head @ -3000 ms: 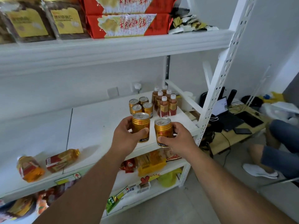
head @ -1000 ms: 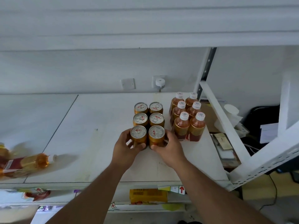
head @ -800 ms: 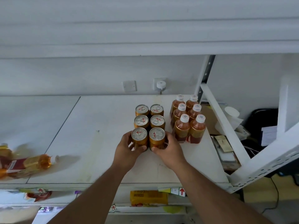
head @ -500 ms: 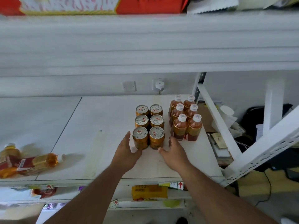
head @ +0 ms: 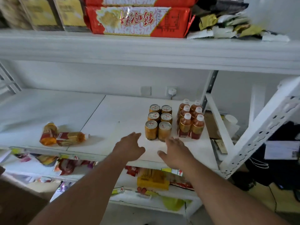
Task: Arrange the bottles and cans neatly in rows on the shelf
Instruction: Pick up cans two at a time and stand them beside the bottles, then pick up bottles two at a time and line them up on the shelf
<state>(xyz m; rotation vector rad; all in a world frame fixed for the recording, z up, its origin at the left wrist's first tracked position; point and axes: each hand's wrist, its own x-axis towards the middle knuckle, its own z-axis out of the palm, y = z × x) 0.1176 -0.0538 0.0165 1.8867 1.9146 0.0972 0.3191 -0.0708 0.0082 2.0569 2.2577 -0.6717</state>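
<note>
Your left hand point(head: 129, 147) and right hand point(head: 176, 151), fingers loose, hover near the shelf point(head: 113, 127) edge before six cans point(head: 158, 121), six upright bottles point(head: 190, 120).

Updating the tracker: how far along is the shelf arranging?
Done: six cans stand in two rows, six upright bottles in two rows beside them. In hand: nothing; the left hand and right hand are open, just in front of the cans. Left: two bottles lying on their sides at the shelf's left.
</note>
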